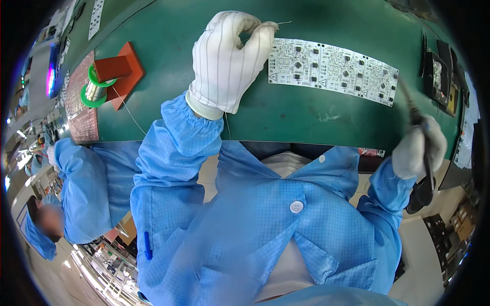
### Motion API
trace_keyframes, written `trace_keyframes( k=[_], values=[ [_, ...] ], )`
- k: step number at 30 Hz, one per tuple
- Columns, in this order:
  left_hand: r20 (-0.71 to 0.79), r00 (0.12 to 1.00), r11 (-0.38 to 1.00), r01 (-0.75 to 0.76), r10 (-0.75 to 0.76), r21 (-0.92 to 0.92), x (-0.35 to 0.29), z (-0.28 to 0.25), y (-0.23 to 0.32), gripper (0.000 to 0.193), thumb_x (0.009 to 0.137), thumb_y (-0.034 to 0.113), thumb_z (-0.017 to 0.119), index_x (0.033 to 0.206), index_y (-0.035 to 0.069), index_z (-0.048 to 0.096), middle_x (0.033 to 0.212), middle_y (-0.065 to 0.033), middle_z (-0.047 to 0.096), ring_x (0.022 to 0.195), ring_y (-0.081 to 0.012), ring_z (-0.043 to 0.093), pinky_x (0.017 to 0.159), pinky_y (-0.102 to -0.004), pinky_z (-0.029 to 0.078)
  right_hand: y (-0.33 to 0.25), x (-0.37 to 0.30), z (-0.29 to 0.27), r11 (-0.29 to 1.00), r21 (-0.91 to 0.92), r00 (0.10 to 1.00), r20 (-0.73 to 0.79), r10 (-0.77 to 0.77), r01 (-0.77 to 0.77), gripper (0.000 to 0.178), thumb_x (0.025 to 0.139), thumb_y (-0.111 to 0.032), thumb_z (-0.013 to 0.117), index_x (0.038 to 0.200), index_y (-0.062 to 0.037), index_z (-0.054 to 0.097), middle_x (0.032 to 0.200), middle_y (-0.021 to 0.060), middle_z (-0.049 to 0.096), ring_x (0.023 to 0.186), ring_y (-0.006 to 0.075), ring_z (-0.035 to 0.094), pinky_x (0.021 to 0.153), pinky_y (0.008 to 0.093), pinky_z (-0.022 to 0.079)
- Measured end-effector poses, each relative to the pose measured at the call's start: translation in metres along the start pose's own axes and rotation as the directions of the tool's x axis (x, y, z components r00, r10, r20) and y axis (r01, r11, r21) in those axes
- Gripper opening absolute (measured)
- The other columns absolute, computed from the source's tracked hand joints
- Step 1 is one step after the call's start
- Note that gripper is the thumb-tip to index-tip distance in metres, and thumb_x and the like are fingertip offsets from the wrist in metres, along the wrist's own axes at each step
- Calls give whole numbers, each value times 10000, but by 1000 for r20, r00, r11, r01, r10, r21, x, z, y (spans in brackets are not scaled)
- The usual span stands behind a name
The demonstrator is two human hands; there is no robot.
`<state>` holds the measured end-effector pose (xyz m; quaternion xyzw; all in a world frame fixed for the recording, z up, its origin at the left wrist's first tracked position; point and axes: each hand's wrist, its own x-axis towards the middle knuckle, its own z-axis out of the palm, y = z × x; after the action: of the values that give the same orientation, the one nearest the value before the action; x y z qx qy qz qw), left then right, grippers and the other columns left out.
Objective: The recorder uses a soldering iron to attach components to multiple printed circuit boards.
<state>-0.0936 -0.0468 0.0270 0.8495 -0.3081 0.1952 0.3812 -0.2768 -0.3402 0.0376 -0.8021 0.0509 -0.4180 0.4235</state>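
My left hand point(229, 56), in a white striped glove, pinches a thin solder wire point(285, 22), whose tip sticks out past the fingertips. It is just beyond the left end of a long white circuit board panel point(334, 69) dotted with small black parts. My right hand point(421, 148), also gloved and smeared by motion, is closed around a soldering iron point(416, 115). The iron's blurred tip points up toward the board's right end; whether it touches cannot be told. Solder runs off a green-flanged spool point(95, 92) on a red-brown stand point(130, 71).
The boards and spool lie on a green work surface point(178, 130). A pinkish sheet point(84, 120) is left of the spool. At the right edge sits a dark holder point(439, 81). A person in a blue smock point(87, 188) sits at the left.
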Motion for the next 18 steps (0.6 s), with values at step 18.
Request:
trace_keyframes(
  k=[18],
  values=[
    [358, 932, 983, -111, 52, 148, -3, -29, -2, 179, 809, 218, 701, 954, 123, 655, 822, -100, 569, 729, -291, 616, 614, -376, 514, -29, 34, 43, 922, -383, 967, 215, 139, -48, 228, 927, -38, 644, 1147, 17, 658, 1156, 123, 695, 1061, 203, 659, 895, 304, 513]
  ],
)
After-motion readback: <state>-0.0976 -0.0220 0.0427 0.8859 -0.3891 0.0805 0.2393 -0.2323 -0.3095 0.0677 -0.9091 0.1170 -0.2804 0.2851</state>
